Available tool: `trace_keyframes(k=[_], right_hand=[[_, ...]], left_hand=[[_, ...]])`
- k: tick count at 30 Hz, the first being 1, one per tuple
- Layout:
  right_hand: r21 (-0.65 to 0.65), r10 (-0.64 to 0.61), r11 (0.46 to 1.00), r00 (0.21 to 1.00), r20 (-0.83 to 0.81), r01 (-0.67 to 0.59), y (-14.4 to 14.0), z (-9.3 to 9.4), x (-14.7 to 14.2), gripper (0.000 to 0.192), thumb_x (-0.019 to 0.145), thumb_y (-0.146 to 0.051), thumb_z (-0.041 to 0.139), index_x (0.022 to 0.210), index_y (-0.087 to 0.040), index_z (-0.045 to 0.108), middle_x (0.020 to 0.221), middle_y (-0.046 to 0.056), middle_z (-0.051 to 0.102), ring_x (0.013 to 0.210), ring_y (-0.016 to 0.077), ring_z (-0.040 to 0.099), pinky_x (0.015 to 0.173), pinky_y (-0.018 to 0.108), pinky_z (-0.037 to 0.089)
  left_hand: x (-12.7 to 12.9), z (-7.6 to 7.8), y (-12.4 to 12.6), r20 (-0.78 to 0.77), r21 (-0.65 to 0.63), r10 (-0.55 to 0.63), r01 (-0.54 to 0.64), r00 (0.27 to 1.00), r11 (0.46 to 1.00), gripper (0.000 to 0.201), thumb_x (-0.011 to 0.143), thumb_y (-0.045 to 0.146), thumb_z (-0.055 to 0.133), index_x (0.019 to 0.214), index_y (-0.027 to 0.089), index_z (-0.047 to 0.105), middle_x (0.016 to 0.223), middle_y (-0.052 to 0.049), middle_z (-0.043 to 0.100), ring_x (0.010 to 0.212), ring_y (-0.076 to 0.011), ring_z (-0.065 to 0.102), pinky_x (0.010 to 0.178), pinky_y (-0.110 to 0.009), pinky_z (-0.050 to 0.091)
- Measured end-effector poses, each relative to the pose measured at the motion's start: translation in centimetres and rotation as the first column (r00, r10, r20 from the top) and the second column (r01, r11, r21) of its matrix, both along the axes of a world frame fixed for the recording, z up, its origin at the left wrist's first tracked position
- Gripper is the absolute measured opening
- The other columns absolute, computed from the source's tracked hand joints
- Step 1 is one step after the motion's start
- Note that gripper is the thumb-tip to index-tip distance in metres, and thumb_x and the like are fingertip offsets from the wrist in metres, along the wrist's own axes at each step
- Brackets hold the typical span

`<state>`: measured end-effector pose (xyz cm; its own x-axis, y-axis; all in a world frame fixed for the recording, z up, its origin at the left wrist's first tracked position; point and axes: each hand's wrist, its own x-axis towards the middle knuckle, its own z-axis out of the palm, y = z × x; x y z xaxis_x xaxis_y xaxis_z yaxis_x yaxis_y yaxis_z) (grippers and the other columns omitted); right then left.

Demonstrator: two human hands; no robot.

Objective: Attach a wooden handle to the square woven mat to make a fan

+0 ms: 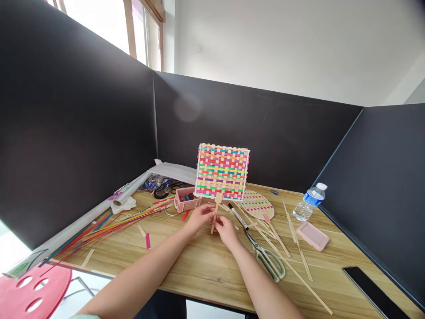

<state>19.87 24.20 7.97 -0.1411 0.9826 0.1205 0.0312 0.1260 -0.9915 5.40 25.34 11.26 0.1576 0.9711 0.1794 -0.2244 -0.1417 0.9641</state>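
A square fan [222,172] woven from colourful and plain strips stands upright over the middle of the table, its handle [218,204] pointing down. My left hand [202,217] has its fingers closed around the wooden handle from the left. Lower on the same handle, my right hand [226,229] pinches it from the right. A round woven fan [257,204] lies flat behind and to the right of my hands. Beside my right hand are a black-and-white marker [238,217] and scissors [265,256] with pale handles.
Long coloured strips [109,230] spread across the left side near a pink basket [187,199]. Bare wooden strips [295,274] lie on the right. Further right are a water bottle [310,203], a pink box lid [313,235] and a phone [373,290]. Black partitions [259,133] enclose the table.
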Motion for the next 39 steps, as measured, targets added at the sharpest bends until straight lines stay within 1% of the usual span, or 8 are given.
trace_keyframes(k=[4, 9, 14, 19, 23, 30, 36, 39], right_hand=[[0.022, 0.000, 1.000, 1.000, 0.009, 0.000, 0.1, 0.2, 0.4, 0.026, 0.074, -0.043, 0.068, 0.090, -0.023, 0.071, 0.084, 0.006, 0.073, 0.081, 0.0276, 0.070, 0.067, 0.040, 0.056], [0.081, -0.047, 0.996, 0.996, 0.073, 0.041, 0.5, 0.4, 1.0, 0.018, 0.076, -0.038, 0.064, 0.084, -0.022, 0.069, 0.081, 0.007, 0.072, 0.079, 0.0270, 0.070, 0.064, 0.037, 0.055], [0.167, -0.151, 0.978, 0.976, 0.155, 0.124, 1.2, 0.8, 2.0, 0.019, 0.075, -0.037, 0.061, 0.083, -0.021, 0.069, 0.076, 0.006, 0.071, 0.074, 0.0257, 0.068, 0.066, 0.037, 0.053], [0.256, -0.282, 0.939, 0.939, 0.197, 0.228, 1.8, 1.0, 3.3, 0.027, 0.076, -0.038, 0.057, 0.091, -0.021, 0.073, 0.082, 0.008, 0.072, 0.074, 0.0244, 0.066, 0.072, 0.037, 0.050], [0.285, -0.324, 0.922, 0.925, 0.201, 0.261, 2.0, 0.9, 3.9, 0.030, 0.078, -0.040, 0.057, 0.094, -0.021, 0.074, 0.083, 0.008, 0.072, 0.076, 0.0247, 0.065, 0.073, 0.037, 0.050], [0.245, -0.320, 0.927, 0.940, 0.123, 0.283, 2.3, 0.6, 3.9, 0.038, 0.078, -0.050, 0.060, 0.095, -0.019, 0.074, 0.085, 0.009, 0.073, 0.073, 0.0240, 0.066, 0.068, 0.035, 0.051], [0.139, -0.256, 0.958, 0.966, 0.017, 0.251, 2.4, 0.4, 3.5, 0.050, 0.072, -0.060, 0.065, 0.096, -0.017, 0.073, 0.085, 0.010, 0.072, 0.074, 0.0251, 0.068, 0.054, 0.030, 0.049], [0.102, -0.231, 0.967, 0.973, -0.025, 0.233, 2.3, 0.2, 3.2, 0.052, 0.073, -0.061, 0.066, 0.097, -0.016, 0.072, 0.086, 0.009, 0.071, 0.078, 0.0245, 0.068, 0.054, 0.029, 0.049]], left_hand=[[-0.3, 0.0, -0.4, 0.007, 0.002, 0.025, -0.025, 1.000, 1.000, 0.043, 0.068, 0.042, 0.079, 0.101, 0.016, 0.071, 0.106, -0.011, 0.072, 0.098, -0.0235, 0.066, 0.085, -0.033, 0.052], [-0.9, 0.4, -0.5, 0.041, -0.011, 0.094, -0.094, 0.995, 0.996, 0.048, 0.074, 0.049, 0.073, 0.108, 0.016, 0.067, 0.111, -0.011, 0.070, 0.096, -0.0218, 0.067, 0.081, -0.031, 0.052], [-1.1, 0.1, -0.2, 0.064, -0.068, 0.135, -0.131, 0.989, 0.989, 0.051, 0.070, 0.054, 0.073, 0.102, 0.016, 0.068, 0.103, -0.011, 0.071, 0.085, -0.0198, 0.068, 0.077, -0.030, 0.052], [-1.1, -0.2, 0.1, 0.075, -0.107, 0.139, -0.131, 0.987, 0.986, 0.050, 0.066, 0.056, 0.074, 0.096, 0.016, 0.069, 0.095, -0.009, 0.072, 0.078, -0.0184, 0.068, 0.074, -0.030, 0.051], [-1.2, -0.2, 0.1, 0.085, -0.127, 0.144, -0.133, 0.986, 0.983, 0.048, 0.066, 0.055, 0.074, 0.094, 0.017, 0.068, 0.093, -0.008, 0.071, 0.077, -0.0179, 0.068, 0.073, -0.029, 0.050], [-1.3, -0.4, 0.3, 0.073, -0.153, 0.137, -0.125, 0.988, 0.980, 0.045, 0.066, 0.054, 0.074, 0.088, 0.016, 0.067, 0.090, -0.007, 0.071, 0.075, -0.0178, 0.068, 0.071, -0.028, 0.050], [-1.4, -0.4, 0.3, 0.067, -0.172, 0.134, -0.121, 0.989, 0.978, 0.043, 0.065, 0.053, 0.074, 0.086, 0.017, 0.065, 0.093, -0.007, 0.070, 0.075, -0.0166, 0.068, 0.070, -0.027, 0.049], [-1.4, -0.2, 0.3, 0.065, -0.181, 0.125, -0.112, 0.990, 0.977, 0.044, 0.065, 0.054, 0.074, 0.087, 0.017, 0.065, 0.093, -0.007, 0.070, 0.074, -0.0166, 0.068, 0.069, -0.027, 0.049]])
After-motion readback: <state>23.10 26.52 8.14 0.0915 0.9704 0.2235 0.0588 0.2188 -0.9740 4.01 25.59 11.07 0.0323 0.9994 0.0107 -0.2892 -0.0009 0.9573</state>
